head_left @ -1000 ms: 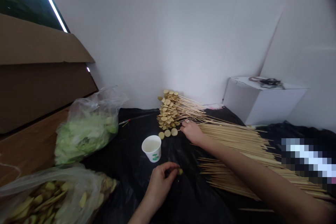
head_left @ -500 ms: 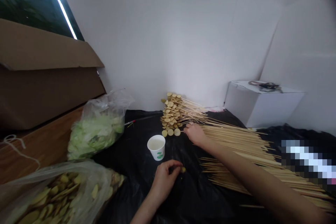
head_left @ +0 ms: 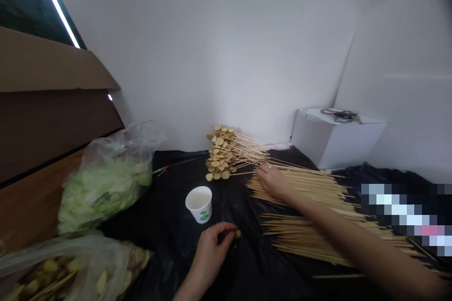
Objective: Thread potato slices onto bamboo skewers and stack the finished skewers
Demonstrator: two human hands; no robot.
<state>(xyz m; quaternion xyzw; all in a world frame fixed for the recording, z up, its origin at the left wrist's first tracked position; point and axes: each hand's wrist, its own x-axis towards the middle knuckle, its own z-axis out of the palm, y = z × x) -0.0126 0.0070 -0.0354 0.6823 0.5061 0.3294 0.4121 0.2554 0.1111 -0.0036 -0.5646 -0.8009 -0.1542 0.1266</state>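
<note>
My left hand (head_left: 212,247) is closed in a pinch on a small potato slice (head_left: 238,233), low over the black plastic sheet (head_left: 247,263). A white paper cup (head_left: 199,204) with a green print stands just beyond it. My right hand (head_left: 273,179), with a ring on one finger, is over the upper end of a spread of bare bamboo skewers (head_left: 310,183). Its fingertips are beside the stick of a potato skewer (head_left: 226,175) at the near side of a stacked pile of potato skewers (head_left: 222,150). Whether they grip that stick is hidden.
At left, a clear bag of pale green leaves (head_left: 106,193) stands behind an open bag of potato slices (head_left: 102,263). A cardboard box (head_left: 49,117) is beyond them. A white box (head_left: 335,143) with a dark cord on top sits at the back right, against the wall.
My right hand has drawn away rightward from the potato slices along the stick, over the bare skewers. My left hand keeps its pinch on the slice. The whole view has shifted slightly.
</note>
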